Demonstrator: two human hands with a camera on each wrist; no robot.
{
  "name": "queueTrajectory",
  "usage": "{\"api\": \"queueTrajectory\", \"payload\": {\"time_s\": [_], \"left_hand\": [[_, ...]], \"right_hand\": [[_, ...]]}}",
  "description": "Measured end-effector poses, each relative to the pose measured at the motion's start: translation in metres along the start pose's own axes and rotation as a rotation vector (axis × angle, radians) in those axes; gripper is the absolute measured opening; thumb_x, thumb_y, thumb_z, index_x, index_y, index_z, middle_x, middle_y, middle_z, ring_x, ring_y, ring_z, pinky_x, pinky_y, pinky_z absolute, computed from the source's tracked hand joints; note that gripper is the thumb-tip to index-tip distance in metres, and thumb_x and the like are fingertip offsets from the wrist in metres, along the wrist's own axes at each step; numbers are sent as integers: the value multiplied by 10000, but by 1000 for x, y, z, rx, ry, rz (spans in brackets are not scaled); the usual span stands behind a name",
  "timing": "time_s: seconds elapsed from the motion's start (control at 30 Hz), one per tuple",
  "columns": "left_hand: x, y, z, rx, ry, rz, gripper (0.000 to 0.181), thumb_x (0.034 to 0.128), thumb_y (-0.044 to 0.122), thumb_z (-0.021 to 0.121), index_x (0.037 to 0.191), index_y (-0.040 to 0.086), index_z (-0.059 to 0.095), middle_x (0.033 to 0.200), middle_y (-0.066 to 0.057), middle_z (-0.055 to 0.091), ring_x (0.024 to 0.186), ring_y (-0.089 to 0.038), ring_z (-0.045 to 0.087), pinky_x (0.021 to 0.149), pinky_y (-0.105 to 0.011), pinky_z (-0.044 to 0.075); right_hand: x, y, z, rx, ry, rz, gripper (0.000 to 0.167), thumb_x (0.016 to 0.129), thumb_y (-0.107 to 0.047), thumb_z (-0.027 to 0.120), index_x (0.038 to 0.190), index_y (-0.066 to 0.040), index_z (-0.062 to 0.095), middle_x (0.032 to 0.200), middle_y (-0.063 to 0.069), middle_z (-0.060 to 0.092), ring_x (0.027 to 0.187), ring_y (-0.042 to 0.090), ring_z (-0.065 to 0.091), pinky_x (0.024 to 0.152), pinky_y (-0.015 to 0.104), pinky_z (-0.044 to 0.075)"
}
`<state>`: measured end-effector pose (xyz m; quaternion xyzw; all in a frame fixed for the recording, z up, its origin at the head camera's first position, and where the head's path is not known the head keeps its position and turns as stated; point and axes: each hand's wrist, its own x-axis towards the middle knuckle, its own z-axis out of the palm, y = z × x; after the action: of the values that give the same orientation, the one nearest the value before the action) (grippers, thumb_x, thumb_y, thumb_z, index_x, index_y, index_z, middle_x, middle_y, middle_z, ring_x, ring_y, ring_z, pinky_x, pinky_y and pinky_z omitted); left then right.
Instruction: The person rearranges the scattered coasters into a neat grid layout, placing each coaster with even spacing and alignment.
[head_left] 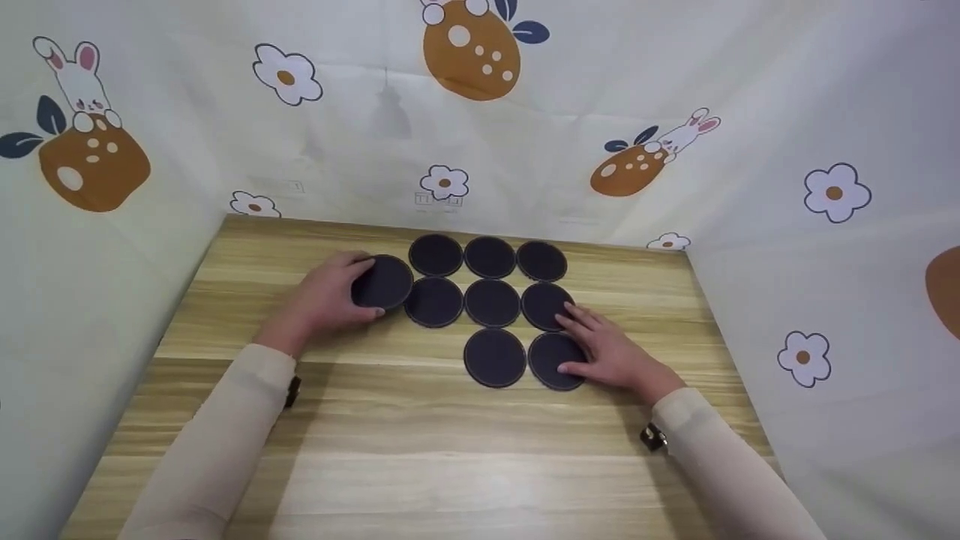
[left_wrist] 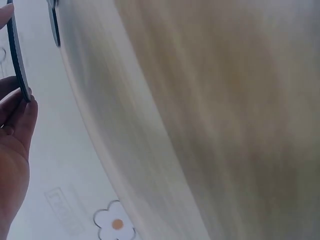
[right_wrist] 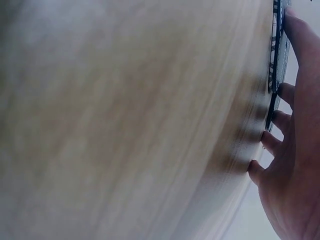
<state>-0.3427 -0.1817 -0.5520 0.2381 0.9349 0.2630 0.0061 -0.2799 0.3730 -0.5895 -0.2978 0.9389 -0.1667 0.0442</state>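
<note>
My left hand [head_left: 328,294] pinches a round black coaster [head_left: 384,282] by its edge, thumb on the near side and fingers on the far side. In the left wrist view this held coaster [left_wrist: 18,60] is edge-on and raised off the table. It partly overlaps the left coaster of the middle row [head_left: 433,303] in the head view. My right hand [head_left: 613,352] spreads over the right end of the group. Its thumb rests on the near right coaster [head_left: 553,364], while its fingertips touch the right edge of the middle-row coaster [head_left: 544,306].
Three coasters form the back row, including its middle one [head_left: 490,257]. Another coaster [head_left: 494,358] lies in the near row. They lie on a wood-grain table [head_left: 420,457]. A patterned cloth [head_left: 360,150] with rabbits and flowers hangs behind and at both sides.
</note>
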Motion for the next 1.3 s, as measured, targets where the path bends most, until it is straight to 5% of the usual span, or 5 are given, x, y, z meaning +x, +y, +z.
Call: {"api": "queueTrajectory", "payload": {"time_s": [0.6, 1.3], "left_hand": [[-23, 53, 31, 62, -20, 181, 976, 807, 464, 946, 1535, -80, 589, 1581, -239, 557, 1458, -439, 522, 1219, -581, 447], [-44, 87, 55, 116, -87, 207, 986, 812, 550, 925, 1523, -57, 611, 1570, -222, 572, 1441, -421, 550, 1179, -569, 499]], "right_hand": [[1, 1, 0, 16, 11, -11, 974, 947, -637, 793, 1693, -107, 460, 1790, 184, 308, 1592, 539, 322, 1255, 743, 282], [1, 1, 1, 30, 13, -8, 963, 954, -640, 781, 1692, -109, 462, 1793, 183, 304, 1615, 515, 296, 1270, 723, 275]]}}
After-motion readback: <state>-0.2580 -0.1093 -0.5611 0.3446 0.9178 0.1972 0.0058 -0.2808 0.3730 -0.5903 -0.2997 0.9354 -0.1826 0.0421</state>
